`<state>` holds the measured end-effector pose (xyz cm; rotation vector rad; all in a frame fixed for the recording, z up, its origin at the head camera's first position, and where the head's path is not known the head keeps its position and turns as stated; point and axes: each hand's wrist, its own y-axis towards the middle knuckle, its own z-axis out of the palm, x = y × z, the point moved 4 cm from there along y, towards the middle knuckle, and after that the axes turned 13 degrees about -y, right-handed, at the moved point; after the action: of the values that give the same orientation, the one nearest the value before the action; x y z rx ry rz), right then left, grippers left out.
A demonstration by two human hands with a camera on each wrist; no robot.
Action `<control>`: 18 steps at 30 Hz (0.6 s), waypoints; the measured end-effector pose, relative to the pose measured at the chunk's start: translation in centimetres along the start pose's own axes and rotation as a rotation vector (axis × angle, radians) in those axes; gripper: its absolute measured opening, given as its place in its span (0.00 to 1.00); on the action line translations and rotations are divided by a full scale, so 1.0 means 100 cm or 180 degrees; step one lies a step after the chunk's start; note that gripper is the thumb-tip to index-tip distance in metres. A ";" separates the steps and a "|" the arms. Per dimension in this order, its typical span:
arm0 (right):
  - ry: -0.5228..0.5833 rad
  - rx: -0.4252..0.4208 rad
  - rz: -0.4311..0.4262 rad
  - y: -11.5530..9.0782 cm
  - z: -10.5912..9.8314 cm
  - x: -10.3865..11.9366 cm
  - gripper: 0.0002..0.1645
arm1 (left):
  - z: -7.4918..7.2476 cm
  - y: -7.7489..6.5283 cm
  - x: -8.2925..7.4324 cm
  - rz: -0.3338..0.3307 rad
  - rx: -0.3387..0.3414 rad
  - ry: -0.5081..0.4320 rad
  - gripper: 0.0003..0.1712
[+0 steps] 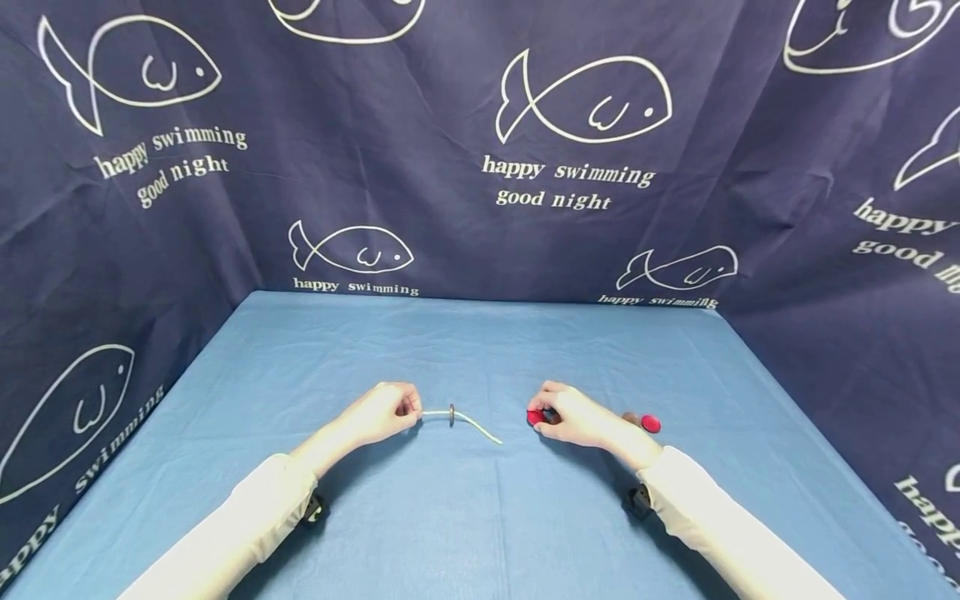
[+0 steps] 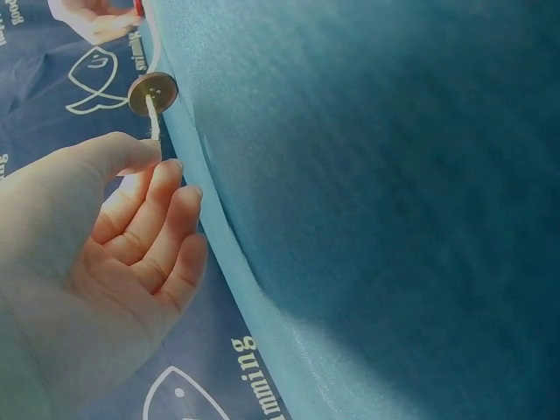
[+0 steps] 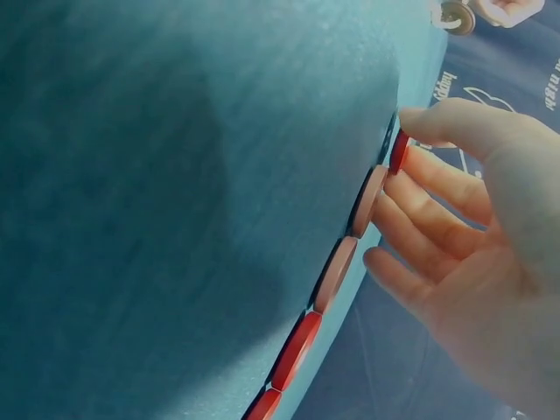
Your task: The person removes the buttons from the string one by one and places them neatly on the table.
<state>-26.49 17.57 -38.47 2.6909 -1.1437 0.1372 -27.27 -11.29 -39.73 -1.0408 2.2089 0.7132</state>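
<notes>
My left hand (image 1: 386, 410) pinches a pale cord (image 1: 480, 428) between thumb and fingers. A brown button (image 2: 153, 94) is threaded on the cord a short way from the fingertips, standing on edge. Beyond it the free end of the cord droops to the right, toward the table. My right hand (image 1: 573, 414) pinches a red button (image 3: 399, 152) at the near end of a row of buttons. Beside it in the right wrist view come two brown buttons, the first (image 3: 369, 201) by the fingers, then more red buttons (image 3: 296, 350). The palm hides part of the row in the head view.
A blue cloth (image 1: 450, 517) covers the table. Dark blue curtains (image 1: 465, 167) printed with white fish stand behind it and at both sides. At the right, past the right wrist, lies the row's red end button (image 1: 651, 424).
</notes>
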 end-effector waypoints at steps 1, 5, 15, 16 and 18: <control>-0.0007 0.0005 -0.0001 0.000 0.000 0.000 0.10 | 0.000 0.000 0.000 0.0006 -0.0001 -0.0005 0.06; -0.0034 0.0025 0.0030 0.000 0.001 0.001 0.10 | 0.000 -0.001 0.002 0.0035 -0.0004 -0.0005 0.06; -0.0036 0.0052 0.0032 -0.001 0.002 0.002 0.09 | 0.001 -0.003 0.004 0.0047 0.0009 -0.0008 0.07; -0.0035 0.0045 0.0022 -0.002 0.002 0.002 0.09 | 0.001 -0.002 0.004 0.0043 0.0008 -0.0007 0.06; -0.0044 0.0035 0.0009 -0.002 0.001 0.002 0.09 | 0.001 -0.002 0.003 0.0054 0.0002 0.0006 0.06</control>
<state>-26.18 17.52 -38.60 2.7042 -1.1541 0.1260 -27.21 -11.51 -40.02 -1.0239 2.2220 0.7192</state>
